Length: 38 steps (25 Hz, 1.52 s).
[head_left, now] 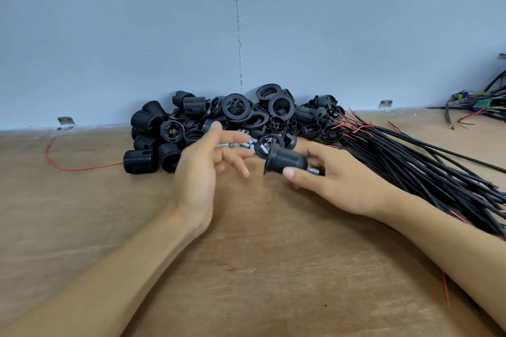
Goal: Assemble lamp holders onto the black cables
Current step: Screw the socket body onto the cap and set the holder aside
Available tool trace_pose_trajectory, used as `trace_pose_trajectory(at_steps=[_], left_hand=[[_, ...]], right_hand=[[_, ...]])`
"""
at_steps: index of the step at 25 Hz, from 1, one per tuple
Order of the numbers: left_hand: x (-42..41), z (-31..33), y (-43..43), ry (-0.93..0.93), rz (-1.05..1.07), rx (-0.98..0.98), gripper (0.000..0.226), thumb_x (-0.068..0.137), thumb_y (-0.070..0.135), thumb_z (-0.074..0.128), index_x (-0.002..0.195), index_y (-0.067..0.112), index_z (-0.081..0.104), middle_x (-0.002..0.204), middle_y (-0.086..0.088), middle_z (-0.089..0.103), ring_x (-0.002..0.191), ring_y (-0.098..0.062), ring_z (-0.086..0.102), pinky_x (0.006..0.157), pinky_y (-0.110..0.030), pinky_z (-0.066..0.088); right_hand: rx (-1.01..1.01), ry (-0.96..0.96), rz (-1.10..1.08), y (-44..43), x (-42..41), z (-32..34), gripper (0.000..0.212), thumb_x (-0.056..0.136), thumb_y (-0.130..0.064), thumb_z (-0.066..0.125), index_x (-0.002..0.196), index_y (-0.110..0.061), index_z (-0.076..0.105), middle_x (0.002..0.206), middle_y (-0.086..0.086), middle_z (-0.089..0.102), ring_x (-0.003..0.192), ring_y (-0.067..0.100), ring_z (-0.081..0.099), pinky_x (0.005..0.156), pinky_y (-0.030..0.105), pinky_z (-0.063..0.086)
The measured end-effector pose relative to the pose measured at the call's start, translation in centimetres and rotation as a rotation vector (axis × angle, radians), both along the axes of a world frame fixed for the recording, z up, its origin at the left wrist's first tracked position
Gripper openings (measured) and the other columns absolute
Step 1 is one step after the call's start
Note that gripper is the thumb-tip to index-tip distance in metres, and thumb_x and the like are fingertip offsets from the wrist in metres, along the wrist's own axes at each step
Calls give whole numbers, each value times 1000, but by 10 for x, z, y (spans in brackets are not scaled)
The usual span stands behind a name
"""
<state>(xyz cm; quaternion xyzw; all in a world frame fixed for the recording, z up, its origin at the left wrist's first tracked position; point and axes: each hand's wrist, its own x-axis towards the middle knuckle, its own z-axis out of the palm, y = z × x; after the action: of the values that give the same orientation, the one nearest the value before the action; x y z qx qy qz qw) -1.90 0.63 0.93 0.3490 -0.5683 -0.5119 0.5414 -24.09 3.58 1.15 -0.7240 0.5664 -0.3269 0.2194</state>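
The bench [246, 254] is brown wood with pale, scratchy streaks on it. At the back it meets a plain blue-grey wall [109, 35]. A thin crack [238, 35] runs down the wall at 12 o'clock. Where the wall meets the bench there is a small metal bracket [65, 123] at 10 o'clock and a second bracket [386, 105] at 2 o'clock.

A big pile of black parts [235, 109] lies against the wall, at 12 o'clock from the hands. Ribbed tubes, rings and caps are all mixed up in it. Some small silver bits [242, 142] lie at the front of the pile, just behind the fingers of the left hand.

The right hand [336, 178] holds one lamp holder [287, 159] near the middle of the bench. Its thumb and fingers are curled round the black ribbed body. A short silver tip sticks out of the end by the palm. The wide rim points to 9 o'clock. The left hand [197, 172] is at 9 o'clock from it, holding nothing, with its fingers spread and loose. The two hands do not touch.

The black cables [424, 167] lie in a thick bunch on the bench at 3 o'clock, beside the right arm. Their ends near the pile show thin red wires. A loose red wire [68, 168] curls on the bench at 9 o'clock. A tangle of coloured wires [482, 107] lies far off at 2 o'clock by the wall.
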Motion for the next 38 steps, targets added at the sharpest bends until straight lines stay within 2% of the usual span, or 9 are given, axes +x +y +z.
trace_pose_trajectory(at_steps=[3, 9, 13, 16, 19, 22, 27, 31, 38], left_hand=[[5, 2, -3, 58, 53, 27, 52, 109, 37, 36, 85, 14, 75, 49, -6, 57, 81, -21, 73, 85, -40, 49], [-9, -10, 4, -80, -184, 16, 38, 108, 40, 36, 128, 29, 66, 123, 10, 73, 124, -3, 61, 106, -37, 42], [1, -5, 0, 12, -6, 30, 49, 109, 38, 35, 97, 14, 75, 72, -8, 74, 95, -14, 74, 88, -34, 46], [2, -3, 0, -68, 54, 75, 29, 102, 35, 56, 97, 14, 75, 76, -3, 74, 83, -15, 72, 72, -31, 52], [-5, -8, 3, -208, -57, 59, 39, 84, 48, 76, 118, 31, 71, 110, 10, 76, 104, -4, 71, 86, -28, 55], [-7, -8, 6, -250, -120, 40, 55, 74, 50, 83, 125, 37, 66, 114, 11, 76, 105, -1, 70, 90, -21, 53], [0, -11, 3, -218, -196, 2, 63, 79, 1, 82, 132, 27, 60, 127, 16, 70, 113, -1, 67, 84, -11, 52], [-3, -14, 4, -338, -159, -80, 82, 80, -14, 73, 142, 34, 48, 139, 18, 61, 121, 1, 62, 93, -23, 53], [-4, -9, 6, -178, -196, -15, 73, 71, 19, 79, 138, 30, 53, 128, 9, 70, 119, -6, 65, 100, -27, 52]], right_hand=[[9, -25, -14, 0, 0, 2, 38, 89, -47, 65, 118, -23, 64, 94, -3, 72, 96, 13, 67, 95, 45, 51], [4, 18, 25, 1, 0, 1, 36, 90, -45, 65, 119, -23, 63, 100, -1, 72, 99, 15, 66, 95, 43, 49], [2, -37, 1, -1, 0, 1, 36, 92, -44, 64, 119, -20, 64, 87, -4, 72, 87, 12, 65, 92, 47, 51], [6, 1, 22, -2, -1, -1, 36, 91, -45, 65, 117, -21, 64, 96, -1, 71, 96, 16, 67, 95, 46, 50], [-9, 10, 83, -2, -2, -1, 33, 91, -42, 66, 116, -21, 63, 109, 4, 69, 106, 20, 65, 98, 47, 48], [-47, 27, 144, -4, -2, -1, 33, 93, -38, 67, 120, -19, 65, 119, 4, 65, 112, 20, 62, 99, 48, 47], [37, -79, 242, -5, -5, 2, 28, 94, -37, 63, 104, -12, 71, 103, 3, 67, 97, 7, 64, 87, 26, 50], [85, -153, 253, -3, -5, 4, 19, 97, -47, 57, 85, -40, 70, 82, 4, 73, 72, 1, 61, 70, 12, 46], [61, -111, 245, -6, -5, 1, 25, 96, -44, 59, 91, -21, 69, 82, 0, 71, 73, 1, 60, 71, 13, 45]])
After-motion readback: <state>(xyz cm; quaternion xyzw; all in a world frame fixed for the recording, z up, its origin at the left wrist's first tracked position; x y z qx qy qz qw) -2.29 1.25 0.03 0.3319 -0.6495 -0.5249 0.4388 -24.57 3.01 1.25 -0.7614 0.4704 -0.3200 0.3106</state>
